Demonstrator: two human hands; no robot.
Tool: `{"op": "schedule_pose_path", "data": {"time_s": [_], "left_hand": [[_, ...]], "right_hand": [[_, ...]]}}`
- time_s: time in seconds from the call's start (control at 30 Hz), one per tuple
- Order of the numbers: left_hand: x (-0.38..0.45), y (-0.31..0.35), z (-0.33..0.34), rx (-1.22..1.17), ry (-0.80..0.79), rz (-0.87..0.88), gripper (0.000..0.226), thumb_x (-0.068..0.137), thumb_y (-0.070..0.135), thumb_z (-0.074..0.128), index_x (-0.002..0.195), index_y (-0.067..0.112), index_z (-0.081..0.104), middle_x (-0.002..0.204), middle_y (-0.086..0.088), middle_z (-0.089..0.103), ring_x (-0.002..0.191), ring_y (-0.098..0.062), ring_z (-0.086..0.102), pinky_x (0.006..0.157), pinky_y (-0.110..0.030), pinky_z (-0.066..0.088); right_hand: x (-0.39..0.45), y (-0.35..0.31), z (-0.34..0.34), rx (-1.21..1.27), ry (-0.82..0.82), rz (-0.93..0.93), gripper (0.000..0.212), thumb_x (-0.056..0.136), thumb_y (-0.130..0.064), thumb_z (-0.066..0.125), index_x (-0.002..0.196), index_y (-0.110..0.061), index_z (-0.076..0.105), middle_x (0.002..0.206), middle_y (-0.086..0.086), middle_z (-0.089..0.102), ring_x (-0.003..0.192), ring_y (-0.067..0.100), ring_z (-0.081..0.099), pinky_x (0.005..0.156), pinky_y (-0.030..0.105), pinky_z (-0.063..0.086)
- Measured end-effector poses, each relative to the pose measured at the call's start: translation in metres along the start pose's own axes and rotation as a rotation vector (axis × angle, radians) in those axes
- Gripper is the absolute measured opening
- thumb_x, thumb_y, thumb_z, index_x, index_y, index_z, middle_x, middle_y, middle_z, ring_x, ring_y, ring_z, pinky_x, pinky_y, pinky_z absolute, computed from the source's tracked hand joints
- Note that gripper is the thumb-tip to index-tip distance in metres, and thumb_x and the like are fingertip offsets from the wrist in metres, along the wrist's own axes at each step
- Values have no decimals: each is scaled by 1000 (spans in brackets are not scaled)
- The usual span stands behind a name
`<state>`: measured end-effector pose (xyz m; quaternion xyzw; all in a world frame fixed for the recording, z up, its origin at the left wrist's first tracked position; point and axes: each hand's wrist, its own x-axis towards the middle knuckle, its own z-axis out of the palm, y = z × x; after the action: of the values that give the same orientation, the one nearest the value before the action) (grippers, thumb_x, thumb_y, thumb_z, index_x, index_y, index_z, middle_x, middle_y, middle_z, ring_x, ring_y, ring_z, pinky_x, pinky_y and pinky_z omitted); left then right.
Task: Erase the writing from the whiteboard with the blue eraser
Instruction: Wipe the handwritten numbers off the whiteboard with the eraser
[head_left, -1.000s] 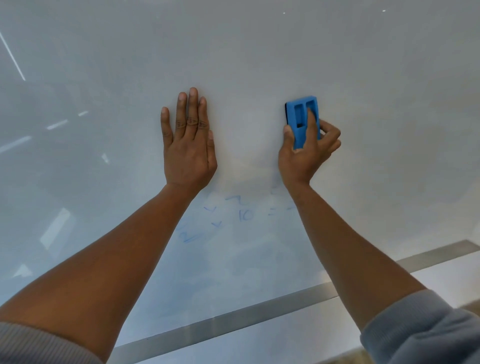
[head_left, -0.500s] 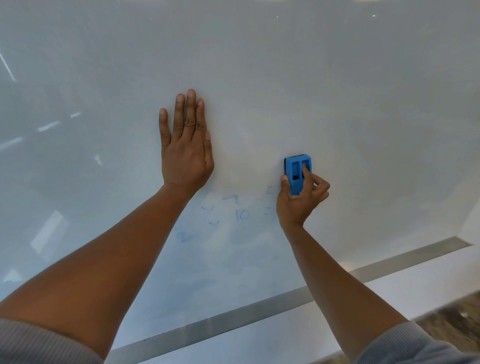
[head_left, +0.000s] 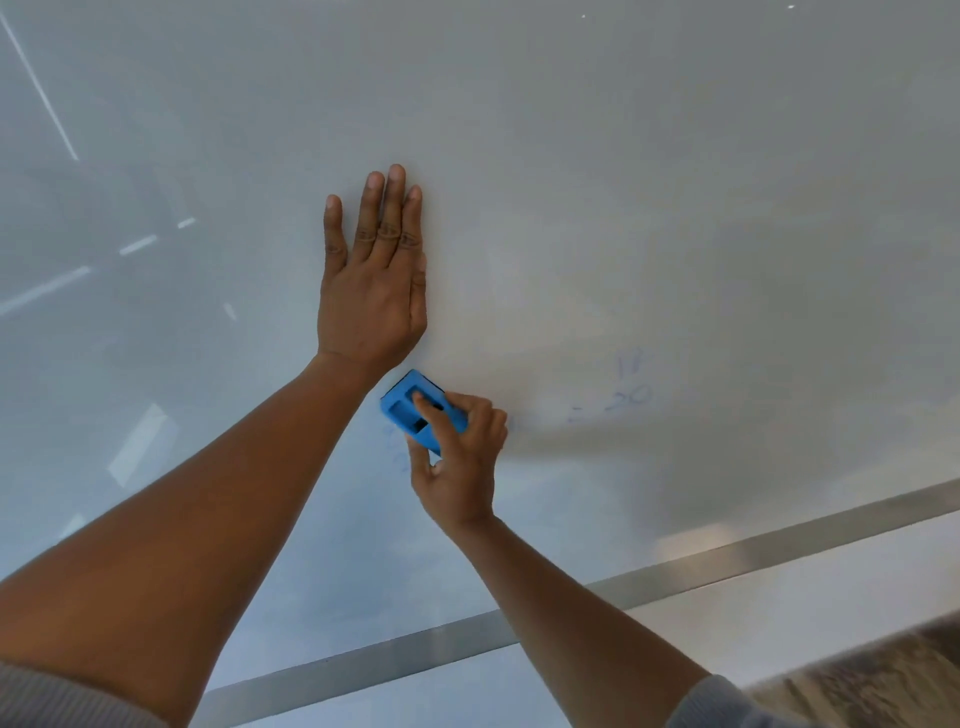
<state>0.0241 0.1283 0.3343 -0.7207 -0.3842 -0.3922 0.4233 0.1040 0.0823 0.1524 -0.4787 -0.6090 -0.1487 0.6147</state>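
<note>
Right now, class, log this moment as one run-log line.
left hand: flat on whiteboard | right hand: grip on blue eraser, pressed to board | faint blue writing: remains at right

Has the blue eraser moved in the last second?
Yes. The blue eraser has gone down and to the left, from level with the flat left hand and well to its right, to just under that hand's wrist.
</note>
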Motion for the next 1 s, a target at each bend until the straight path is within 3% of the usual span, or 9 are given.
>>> {"op": "schedule_pose_path", "data": {"time_s": [0.2,0.33,0.47,0.63,0.83,1.0], "left_hand": [[-9,-15,-1,2,17,35,54,108,22,29,158,6,17,166,-13,18,154,-28,15,125,-46,2],[-9,-15,-3,2,25,40,54,108,22,29,159,6,19,166,-12,19,154,-27,15,126,-45,4],[-10,-15,-3,-4,18,37,54,108,22,29,158,5,20,166,-13,20,154,-27,15,126,-44,4],[-10,-14,-2,-10,27,34,54,107,21,31,158,6,21,166,-12,21,154,-27,16,126,-46,5],[-10,-13,-3,-16,15,11,54,108,20,31,159,6,20,166,-11,19,155,-26,15,126,-45,5],[-11,-12,-3,-15,14,4,54,108,20,31,159,6,20,166,-10,19,154,-26,15,126,-45,4]], "right_hand": [[12,13,-8,-110,-104,-202,61,76,-21,76,130,-32,50,120,7,49,99,27,48,81,46,46],[35,15,-17,-117,10,-127,54,78,-21,74,127,-30,52,120,5,42,99,29,47,82,44,45],[34,15,-16,-162,0,-139,58,77,-21,76,128,-30,50,122,5,42,101,28,46,84,41,43],[13,19,-14,-183,-193,-379,53,75,-13,69,125,-30,60,121,4,45,94,28,46,81,42,41],[-11,35,-18,-250,-409,-565,57,68,-6,77,121,-28,67,120,2,44,99,25,44,84,38,35],[26,18,-25,-226,-243,-463,50,73,-5,71,119,-25,68,119,4,44,95,28,43,83,43,41]]}}
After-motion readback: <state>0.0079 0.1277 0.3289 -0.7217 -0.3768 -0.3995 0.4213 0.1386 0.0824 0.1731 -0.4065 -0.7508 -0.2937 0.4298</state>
